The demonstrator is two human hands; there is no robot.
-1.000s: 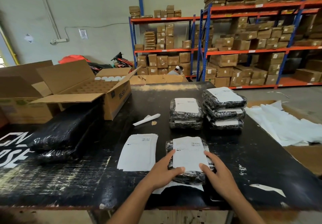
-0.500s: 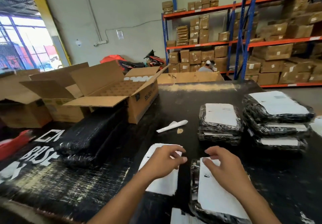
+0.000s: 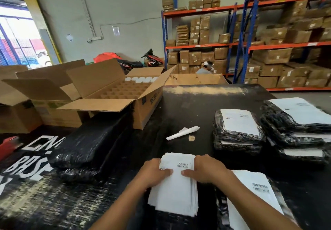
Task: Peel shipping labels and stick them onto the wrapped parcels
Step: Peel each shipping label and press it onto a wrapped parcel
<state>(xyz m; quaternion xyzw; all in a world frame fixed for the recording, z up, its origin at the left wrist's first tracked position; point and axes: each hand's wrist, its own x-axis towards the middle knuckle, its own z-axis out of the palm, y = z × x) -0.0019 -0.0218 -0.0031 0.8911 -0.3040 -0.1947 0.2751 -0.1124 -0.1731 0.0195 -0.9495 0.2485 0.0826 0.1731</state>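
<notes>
A stack of white shipping labels (image 3: 176,192) lies on the black table (image 3: 202,108) in front of me. My left hand (image 3: 154,172) grips the stack's upper left edge and my right hand (image 3: 207,170) grips its upper right edge, thumbs on the top sheet. A black wrapped parcel with a label stuck on it (image 3: 254,194) lies just right of the stack, under my right forearm. Two piles of labelled black parcels stand further back, one in the middle (image 3: 236,131) and a taller one at the right edge (image 3: 300,127). Unlabelled black parcels (image 3: 89,147) are piled at my left.
An open cardboard box with a divider grid (image 3: 114,93) stands at the back left of the table. A rolled strip of white backing paper (image 3: 182,133) lies mid-table. Shelving with cardboard boxes (image 3: 268,50) fills the background, where a person (image 3: 206,67) sits low.
Both hands left the labelled parcel and moved left onto the label stack, now gripping it. My head turned left, so the parcels shifted right in view.
</notes>
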